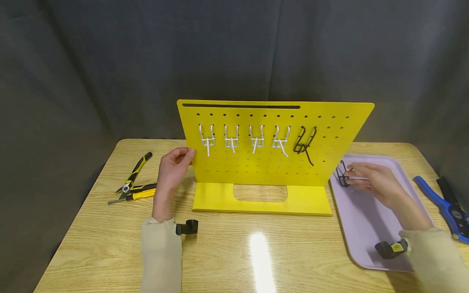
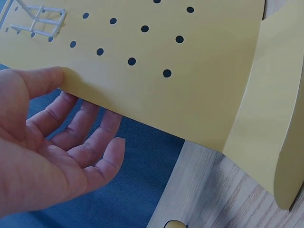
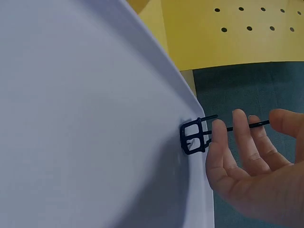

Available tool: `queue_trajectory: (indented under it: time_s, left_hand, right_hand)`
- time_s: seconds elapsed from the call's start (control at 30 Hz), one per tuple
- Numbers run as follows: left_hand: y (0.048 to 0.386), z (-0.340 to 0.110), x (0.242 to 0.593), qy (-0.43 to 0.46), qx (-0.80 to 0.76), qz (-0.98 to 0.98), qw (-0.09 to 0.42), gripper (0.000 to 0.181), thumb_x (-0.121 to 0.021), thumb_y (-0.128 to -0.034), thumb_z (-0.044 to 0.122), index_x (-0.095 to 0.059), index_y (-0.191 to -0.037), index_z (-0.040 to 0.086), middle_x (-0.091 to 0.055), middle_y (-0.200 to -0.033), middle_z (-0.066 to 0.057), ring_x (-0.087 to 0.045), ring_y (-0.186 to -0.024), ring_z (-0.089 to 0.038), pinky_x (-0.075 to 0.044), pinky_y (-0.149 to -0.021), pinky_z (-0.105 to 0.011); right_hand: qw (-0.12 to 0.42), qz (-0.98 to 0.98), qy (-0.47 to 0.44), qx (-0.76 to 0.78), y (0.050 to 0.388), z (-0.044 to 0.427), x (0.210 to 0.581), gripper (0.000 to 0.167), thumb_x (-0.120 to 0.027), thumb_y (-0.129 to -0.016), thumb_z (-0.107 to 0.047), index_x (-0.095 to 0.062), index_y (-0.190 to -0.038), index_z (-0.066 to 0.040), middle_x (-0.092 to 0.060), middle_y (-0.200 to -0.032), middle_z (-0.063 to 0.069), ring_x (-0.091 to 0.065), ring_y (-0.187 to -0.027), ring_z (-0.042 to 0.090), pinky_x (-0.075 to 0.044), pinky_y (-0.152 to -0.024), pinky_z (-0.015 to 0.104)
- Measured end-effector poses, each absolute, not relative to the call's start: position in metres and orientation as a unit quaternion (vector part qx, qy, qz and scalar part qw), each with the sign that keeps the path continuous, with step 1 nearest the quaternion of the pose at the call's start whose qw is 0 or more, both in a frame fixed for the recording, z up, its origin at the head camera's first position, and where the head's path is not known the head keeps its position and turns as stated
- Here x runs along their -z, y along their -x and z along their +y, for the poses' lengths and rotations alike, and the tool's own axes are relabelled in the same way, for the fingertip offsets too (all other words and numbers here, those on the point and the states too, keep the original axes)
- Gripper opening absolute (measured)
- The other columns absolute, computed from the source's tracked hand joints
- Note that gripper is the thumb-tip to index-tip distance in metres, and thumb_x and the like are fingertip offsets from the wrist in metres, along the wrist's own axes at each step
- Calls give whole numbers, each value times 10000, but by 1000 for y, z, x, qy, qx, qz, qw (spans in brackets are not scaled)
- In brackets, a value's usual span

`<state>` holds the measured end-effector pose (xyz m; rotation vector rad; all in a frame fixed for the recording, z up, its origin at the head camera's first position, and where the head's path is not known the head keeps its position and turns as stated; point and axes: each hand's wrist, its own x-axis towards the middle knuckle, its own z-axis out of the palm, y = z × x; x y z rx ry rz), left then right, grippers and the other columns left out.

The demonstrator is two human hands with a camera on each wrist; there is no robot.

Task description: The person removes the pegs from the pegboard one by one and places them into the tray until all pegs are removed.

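A yellow pegboard (image 1: 234, 171) stands upright on its bent base. Several white wire hooks (image 1: 231, 141) hang on it in a row, with one black hook (image 1: 302, 146) at the right end. My left hand (image 1: 174, 169) holds the board's left edge, thumb on the front and fingertips (image 2: 111, 121) behind. Over the far left part of a lilac tray (image 1: 366, 228), my right hand (image 1: 377, 183) pinches another black hook (image 3: 192, 137) by its prong. The hook's double-wire frame points away from the fingers, close to the tray's rim; whether it touches the tray I cannot tell.
Yellow-black cutting pliers (image 1: 133, 175) and a yellow-handled screwdriver (image 1: 141, 195) lie on the wooden table left of the board. Right of the tray lie a blue-handled tool (image 1: 439, 199) and a black-handled part beside it. A dark curtain (image 1: 227, 49) hangs behind.
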<state>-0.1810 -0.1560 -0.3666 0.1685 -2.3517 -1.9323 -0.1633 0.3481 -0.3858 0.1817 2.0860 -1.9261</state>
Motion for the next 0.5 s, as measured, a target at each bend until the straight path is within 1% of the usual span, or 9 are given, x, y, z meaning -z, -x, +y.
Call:
queue_trajectory:
  time_s: [0.1, 0.2, 0.23, 0.3, 0.37, 0.43, 0.5]
  left_hand:
    - [181, -156, 366, -55, 628, -775, 47, 339, -584, -973, 246, -625, -1142, -46, -606, -1036, -164, -561, -959, -285, -442, -863, -333]
    - [181, -156, 366, -54, 625, -777, 48, 339, -584, -973, 247, -627, -1142, -43, -609, -1037, -164, -567, -949, -267, -442, -847, -307]
    - [181, -156, 366, -53, 626, -777, 48, 338, -584, -973, 246, -626, -1143, -44, -609, -1037, -165, -569, -955, -275, -443, -845, -306]
    - [181, -156, 366, -52, 626, -777, 50, 339, -583, -974, 244, -625, -1144, -47, -607, -1038, -168, -568, -975, -305, -444, -846, -308]
    - [181, -156, 366, -51, 627, -776, 51, 339, -582, -974, 242, -624, -1144, -49, -606, -1038, -170, -564, -989, -328, -445, -853, -321]
    - [181, -157, 366, -50, 630, -774, 50, 340, -582, -975, 240, -622, -1145, -52, -603, -1037, -172, -555, -1005, -353, -445, -872, -350]
    - [181, -157, 367, -50, 632, -772, 49, 342, -582, -975, 240, -621, -1145, -54, -603, -1034, -174, -545, -1013, -367, -443, -889, -380]
  right_hand:
    - [154, 730, -69, 662, 166, 349, 388, 121, -549, -988, -292, -630, -1032, -214, -696, -945, -91, -675, -871, 103, -530, -745, 250]
    - [157, 735, -78, 655, 169, 349, 389, 230, -552, -983, -320, -553, -1130, -143, -691, -947, -104, -671, -876, 97, -526, -755, 242]
    - [157, 737, -79, 653, 170, 348, 389, 252, -552, -983, -327, -529, -1145, -136, -689, -948, -111, -670, -877, 92, -525, -757, 239]
    - [156, 730, -82, 660, 171, 347, 388, 239, -562, -978, -322, -541, -1135, -144, -691, -946, -108, -671, -874, 92, -526, -754, 242]
    - [154, 721, -82, 671, 173, 346, 388, 178, -570, -975, -313, -576, -1094, -181, -694, -948, -98, -672, -872, 94, -528, -751, 246]
    - [151, 714, -79, 679, 173, 345, 388, 120, -574, -974, -304, -613, -1053, -222, -697, -952, -86, -672, -868, 98, -529, -748, 247]
    - [149, 706, -77, 688, 174, 344, 388, 99, -581, -971, -293, -634, -1037, -241, -700, -954, -73, -675, -863, 106, -530, -742, 249]
